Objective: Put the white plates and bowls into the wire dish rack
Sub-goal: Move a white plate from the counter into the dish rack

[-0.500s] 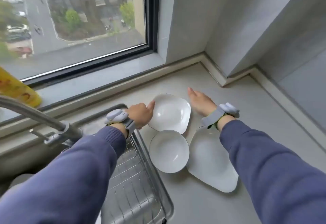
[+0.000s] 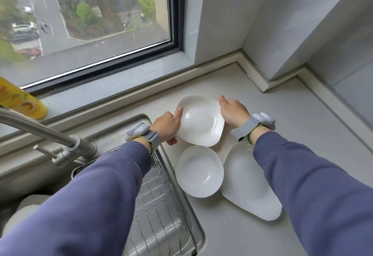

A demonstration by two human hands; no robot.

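Three white dishes lie on the pale counter. The far one, a rounded-square deep plate (image 2: 200, 120), is gripped on its left rim by my left hand (image 2: 167, 126) and on its right rim by my right hand (image 2: 232, 112); its near edge looks tilted up over the round bowl (image 2: 199, 171). A large teardrop-shaped plate (image 2: 249, 185) lies to the right, partly under my right sleeve. The wire dish rack (image 2: 161, 205) sits in the sink at lower left, partly hidden by my left arm.
A steel faucet (image 2: 50, 134) arches over the sink at left. A yellow bottle (image 2: 18, 100) stands on the window sill. The wall corner and raised counter edging (image 2: 254, 74) close in behind and to the right of the dishes.
My right hand has closed onto the deep plate's right rim, and both hands now hold it. The plate's near edge has lifted slightly over the bowl.
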